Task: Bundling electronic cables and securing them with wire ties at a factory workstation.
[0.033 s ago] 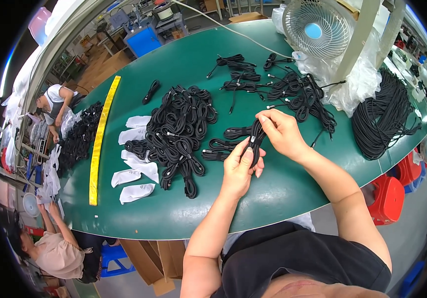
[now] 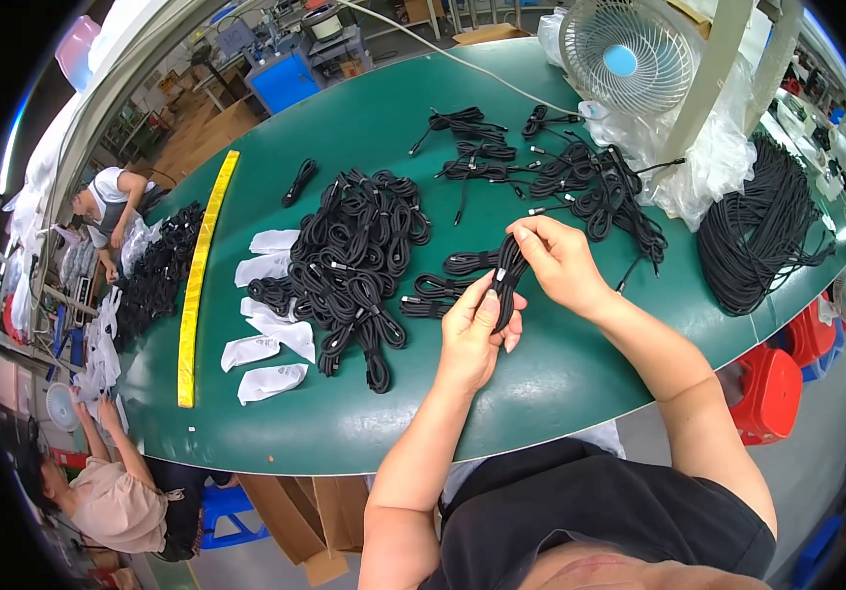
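Note:
In front of me, above the green table (image 2: 383, 428), a coiled black cable (image 2: 507, 279) is held between both hands. My left hand (image 2: 472, 334) is closed round its lower part, thumb on top. The fingers of my right hand (image 2: 562, 264) pinch its upper end. Just left of the coil lie a few bundled cables (image 2: 433, 286) on the tabletop. Further left is a large heap of coiled black cables (image 2: 359, 246). Beyond my right hand spreads a looser group of cables with metal plugs (image 2: 580, 172).
White paper-like strips (image 2: 263, 349) lie beside the heap, and a yellow strip (image 2: 202, 275) crosses the table's left part. A fan (image 2: 624, 59), clear plastic bags (image 2: 703, 172) and a big black cable coil (image 2: 762, 236) stand at right. Two people work at left. Red stools (image 2: 769, 393) stand below.

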`<state>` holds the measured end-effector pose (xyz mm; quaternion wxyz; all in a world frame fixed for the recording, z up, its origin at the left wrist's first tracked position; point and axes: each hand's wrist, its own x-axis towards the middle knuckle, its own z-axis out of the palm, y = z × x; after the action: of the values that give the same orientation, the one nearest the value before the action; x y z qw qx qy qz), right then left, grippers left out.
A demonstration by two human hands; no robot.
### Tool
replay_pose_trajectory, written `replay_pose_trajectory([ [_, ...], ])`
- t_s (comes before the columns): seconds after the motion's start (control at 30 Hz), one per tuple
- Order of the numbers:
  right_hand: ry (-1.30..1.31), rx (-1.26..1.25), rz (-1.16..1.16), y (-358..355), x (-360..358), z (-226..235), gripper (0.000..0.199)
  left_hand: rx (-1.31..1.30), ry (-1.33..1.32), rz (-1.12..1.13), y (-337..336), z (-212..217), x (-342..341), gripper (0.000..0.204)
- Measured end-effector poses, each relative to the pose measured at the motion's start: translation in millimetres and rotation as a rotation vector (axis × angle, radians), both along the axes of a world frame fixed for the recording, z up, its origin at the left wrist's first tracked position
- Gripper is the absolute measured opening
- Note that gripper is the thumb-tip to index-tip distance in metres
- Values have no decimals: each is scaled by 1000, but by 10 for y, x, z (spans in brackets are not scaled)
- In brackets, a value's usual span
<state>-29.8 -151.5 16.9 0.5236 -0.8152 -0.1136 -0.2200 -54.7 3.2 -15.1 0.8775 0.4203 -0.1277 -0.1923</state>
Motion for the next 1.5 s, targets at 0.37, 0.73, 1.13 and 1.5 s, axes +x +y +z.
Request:
replay_pose_trajectory([
  [0.37, 277, 391, 123, 52, 82, -192, 22, 261, 143, -181, -78, -32, -75, 27],
  [0.73, 585, 878, 267, 138, 350, -118, 29, 74, 260, -68, 73, -8, 110, 27],
  [1.13, 238, -946, -369, -90, 1705, -467, 35, -301, 125, 114, 418, -102, 397, 38],
  [1.5, -472, -933, 163, -32, 428, 423, 31, 509, -492, 878, 330, 71, 257, 31],
])
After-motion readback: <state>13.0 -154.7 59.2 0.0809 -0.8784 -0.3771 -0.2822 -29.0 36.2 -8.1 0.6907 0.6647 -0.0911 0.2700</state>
